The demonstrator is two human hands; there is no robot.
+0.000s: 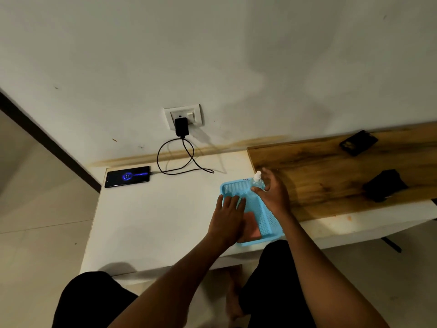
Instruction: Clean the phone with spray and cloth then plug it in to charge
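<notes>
- White desk point(146, 223) under a pale wall fills most of my view, with tiled floor off to the left.
- Nearest me are two dark-clothed knees and both bare forearms, reaching forward over the desk's front edge.
- My left hand point(228, 220) lies flat, palm down, inside the blue mesh tray point(266, 220); its fingers are straight and spread, so this grip is apart, pressing rather than pinching.
- Under that palm I see an orange cloth point(252, 224) lying on the tray floor, its right part showing beside the hand.
- My right hand point(273, 191) is at the tray's far right corner, thumb and fingers curled round the clear spray bottle point(257, 182), so this grip is clamped on it; the bottle stands upright with its white top above the hand.
- Right of the tray, a wooden board point(343, 171) rests on the desk, carrying two dark objects, one near its front edge point(384, 185) and one at the back point(358, 142); I cannot tell what they are.
- Farther left, well apart from the tray, the phone point(127, 176) lies flat on the desk near the wall, screen up, showing a blue glow.
- A black cable point(182, 162) runs from the phone's right end, loops across the desk, and rises to a black charger point(181, 127).
- That charger sits in a white wall socket point(184, 116).
</notes>
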